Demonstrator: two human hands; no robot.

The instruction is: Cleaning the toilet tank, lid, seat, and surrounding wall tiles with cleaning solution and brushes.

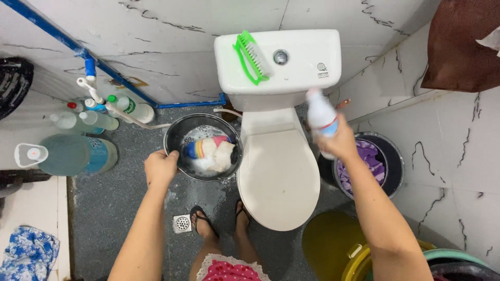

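A white ceramic toilet [278, 171] with its lid closed is occupying the centre, its tank against the far wall. Left of it, a round dark metal basin [179, 136] is sitting on the grey floor, holding soapy water and coloured cloths. The left hand [160, 167] is gripping the basin's near-left rim, fingers curled over the edge. The right hand [341, 143] is clenching a white plastic bottle [320, 114], blurred, above the toilet's right side. Bare floor is lying near the basin.
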